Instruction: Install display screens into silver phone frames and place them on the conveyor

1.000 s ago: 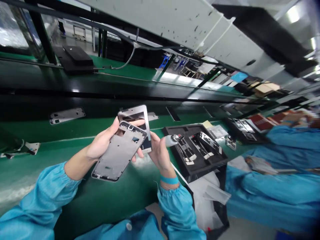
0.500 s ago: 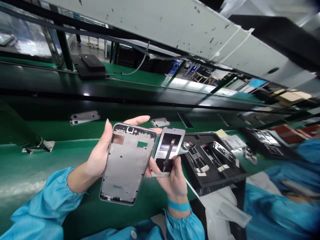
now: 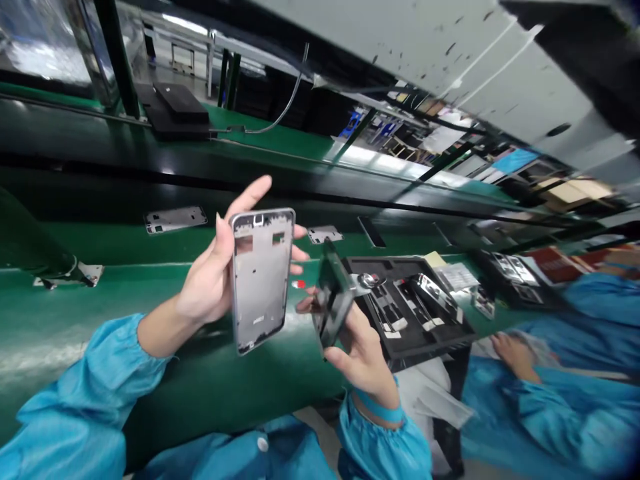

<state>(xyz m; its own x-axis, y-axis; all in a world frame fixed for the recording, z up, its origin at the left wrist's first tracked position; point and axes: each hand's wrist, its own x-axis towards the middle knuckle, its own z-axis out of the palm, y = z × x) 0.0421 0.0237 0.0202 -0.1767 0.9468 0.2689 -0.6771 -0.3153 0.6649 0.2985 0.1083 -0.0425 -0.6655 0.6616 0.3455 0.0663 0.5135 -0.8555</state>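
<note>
My left hand [image 3: 210, 280] grips a grey metal phone frame [image 3: 263, 283] by its sides, tilted upright, its inner face with small cutouts toward me. Closed round the edges of a phone screen [image 3: 334, 293] is my right hand [image 3: 363, 343]; the screen is turned nearly edge-on and blurred. The two parts are apart, side by side above the green bench. Between them a small red and white piece [image 3: 299, 285] shows; I cannot make out what it rests on.
A black foam tray [image 3: 410, 343] with phone parts stands at the right. More phone frames [image 3: 176, 219] [image 3: 325, 235] and a dark panel [image 3: 371, 232] lie along the line behind. A metal post [image 3: 45, 240] rises at the left. A co-worker's hand [image 3: 515, 353] is at the far right.
My right hand has turned the screen from face-on to nearly edge-on. My left hand has swung the frame more upright and slightly away from the screen. The view has shifted a little.
</note>
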